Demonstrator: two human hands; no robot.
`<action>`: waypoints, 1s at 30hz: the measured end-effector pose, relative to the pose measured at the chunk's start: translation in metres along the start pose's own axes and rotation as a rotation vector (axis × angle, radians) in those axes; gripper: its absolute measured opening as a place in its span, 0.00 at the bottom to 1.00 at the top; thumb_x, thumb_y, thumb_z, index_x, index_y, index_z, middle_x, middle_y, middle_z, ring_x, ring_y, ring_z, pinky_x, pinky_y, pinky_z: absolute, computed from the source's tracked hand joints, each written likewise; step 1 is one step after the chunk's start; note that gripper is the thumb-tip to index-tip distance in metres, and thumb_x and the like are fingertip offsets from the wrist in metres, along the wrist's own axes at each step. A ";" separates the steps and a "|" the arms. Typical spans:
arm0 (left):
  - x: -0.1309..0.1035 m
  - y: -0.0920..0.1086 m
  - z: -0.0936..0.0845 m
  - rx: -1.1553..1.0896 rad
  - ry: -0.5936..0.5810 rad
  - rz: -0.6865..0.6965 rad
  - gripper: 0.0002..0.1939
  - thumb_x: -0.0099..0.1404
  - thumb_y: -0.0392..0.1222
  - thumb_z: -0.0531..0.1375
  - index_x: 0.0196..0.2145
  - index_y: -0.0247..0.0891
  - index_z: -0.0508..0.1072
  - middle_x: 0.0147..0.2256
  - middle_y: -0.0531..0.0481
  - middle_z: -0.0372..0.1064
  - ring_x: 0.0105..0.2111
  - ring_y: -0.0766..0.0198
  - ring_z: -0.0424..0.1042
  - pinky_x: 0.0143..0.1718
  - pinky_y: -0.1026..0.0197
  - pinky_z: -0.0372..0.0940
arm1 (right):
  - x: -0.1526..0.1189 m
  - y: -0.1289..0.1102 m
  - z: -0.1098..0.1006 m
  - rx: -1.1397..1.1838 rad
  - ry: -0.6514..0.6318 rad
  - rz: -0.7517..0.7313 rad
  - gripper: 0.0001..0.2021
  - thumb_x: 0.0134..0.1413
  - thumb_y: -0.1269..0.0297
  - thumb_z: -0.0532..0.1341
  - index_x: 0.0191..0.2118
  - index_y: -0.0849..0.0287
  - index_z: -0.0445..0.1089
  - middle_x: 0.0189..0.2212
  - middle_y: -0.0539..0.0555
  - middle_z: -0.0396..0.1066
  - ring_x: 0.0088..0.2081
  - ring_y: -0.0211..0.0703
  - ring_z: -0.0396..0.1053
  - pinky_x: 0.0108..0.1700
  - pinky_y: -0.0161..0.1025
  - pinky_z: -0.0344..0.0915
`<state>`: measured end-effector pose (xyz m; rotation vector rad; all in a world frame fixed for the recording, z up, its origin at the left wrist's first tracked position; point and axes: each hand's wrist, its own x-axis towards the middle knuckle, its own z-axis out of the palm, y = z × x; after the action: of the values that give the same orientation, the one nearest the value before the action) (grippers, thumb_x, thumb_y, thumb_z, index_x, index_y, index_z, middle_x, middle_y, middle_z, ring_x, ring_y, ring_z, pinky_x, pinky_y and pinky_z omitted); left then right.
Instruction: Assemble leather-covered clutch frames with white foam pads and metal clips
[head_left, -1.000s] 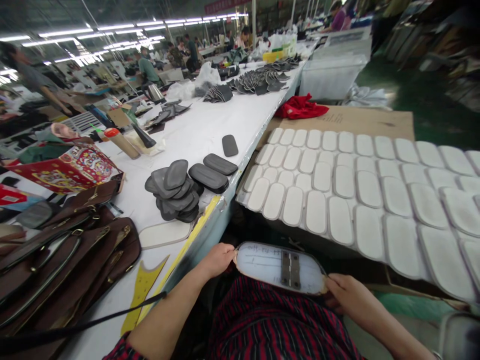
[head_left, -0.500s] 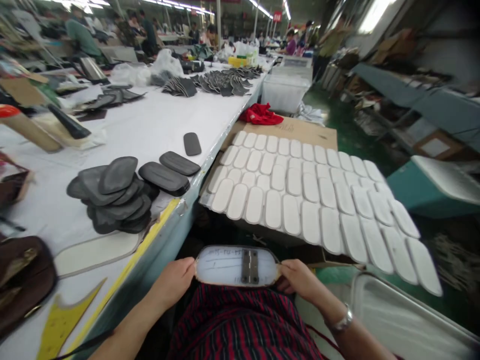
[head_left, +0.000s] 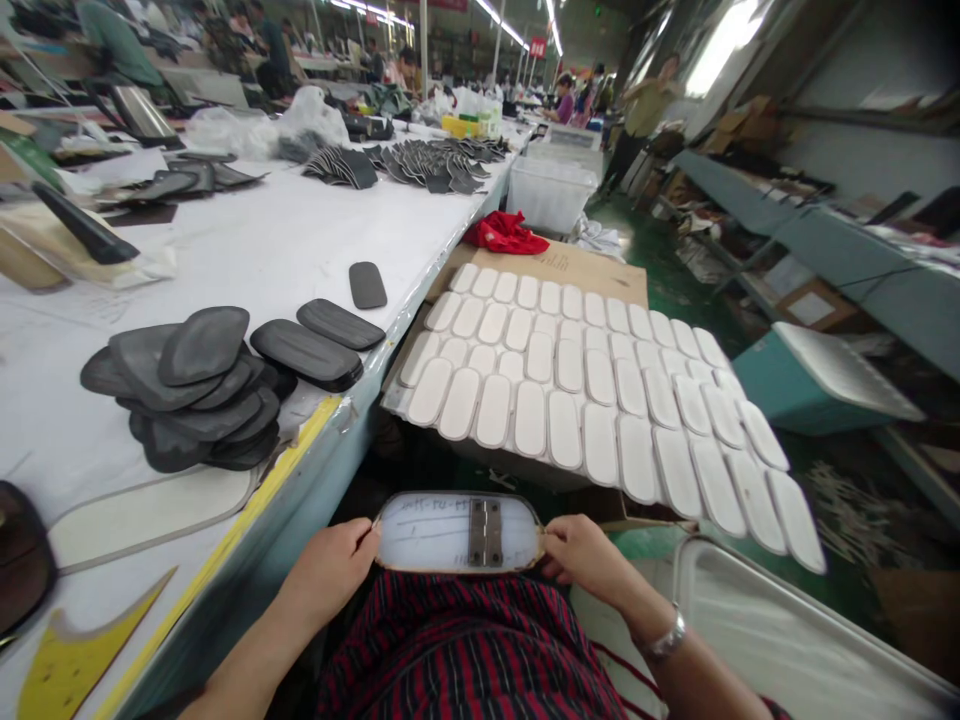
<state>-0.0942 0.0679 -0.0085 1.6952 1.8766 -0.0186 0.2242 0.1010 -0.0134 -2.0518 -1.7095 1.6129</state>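
Level in front of my lap is an oval translucent plastic template [head_left: 431, 535] with handwriting, ruled lines and a dark hinge-like metal plate [head_left: 485, 534] toward its right end. My left hand [head_left: 341, 560] pinches its left end, and my right hand [head_left: 581, 555] grips the right end between thumb and fingers. A thin rim of other material shows around the template's edge; what lies beneath is hidden. Beyond my hands, rows of white oval pieces with grey edges [head_left: 530, 415] overlap on a board. To the left, dark grey oval pieces [head_left: 199, 390] are heaped on the white table.
The white table [head_left: 277, 250] runs along my left, with a yellow strip on its edge. A yellow curved template [head_left: 90, 650] and a long pale piece [head_left: 150, 515] lie there. Red cloth [head_left: 506, 232] sits behind the board. A clear bin [head_left: 757, 600] stands at lower right.
The view has shifted to the right, so table and board appear further left. Both hands keep hold of the template in nearly the same position.
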 end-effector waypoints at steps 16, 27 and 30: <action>-0.006 0.007 0.008 0.098 0.061 0.001 0.16 0.64 0.39 0.42 0.21 0.38 0.61 0.25 0.47 0.69 0.29 0.60 0.68 0.30 0.62 0.52 | -0.004 -0.012 0.002 -0.373 0.168 -0.140 0.13 0.50 0.69 0.49 0.21 0.61 0.65 0.19 0.53 0.70 0.23 0.37 0.67 0.25 0.33 0.53; -0.010 -0.010 0.014 -0.880 -0.050 -0.264 0.27 0.61 0.60 0.41 0.28 0.34 0.65 0.26 0.49 0.66 0.19 0.67 0.66 0.18 0.64 0.63 | -0.012 -0.002 0.010 -0.128 -0.043 -0.092 0.23 0.56 0.45 0.44 0.30 0.59 0.63 0.33 0.58 0.71 0.32 0.45 0.71 0.25 0.33 0.63; -0.011 -0.009 0.025 -0.917 -0.018 -0.255 0.19 0.58 0.56 0.51 0.31 0.35 0.63 0.27 0.51 0.65 0.17 0.68 0.66 0.16 0.64 0.64 | -0.009 0.007 0.020 -0.028 -0.068 0.023 0.20 0.56 0.46 0.45 0.31 0.59 0.60 0.29 0.57 0.70 0.26 0.44 0.71 0.19 0.33 0.63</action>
<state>-0.0923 0.0464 -0.0272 0.8214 1.6719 0.6226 0.2170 0.0808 -0.0213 -2.0590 -1.7456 1.6940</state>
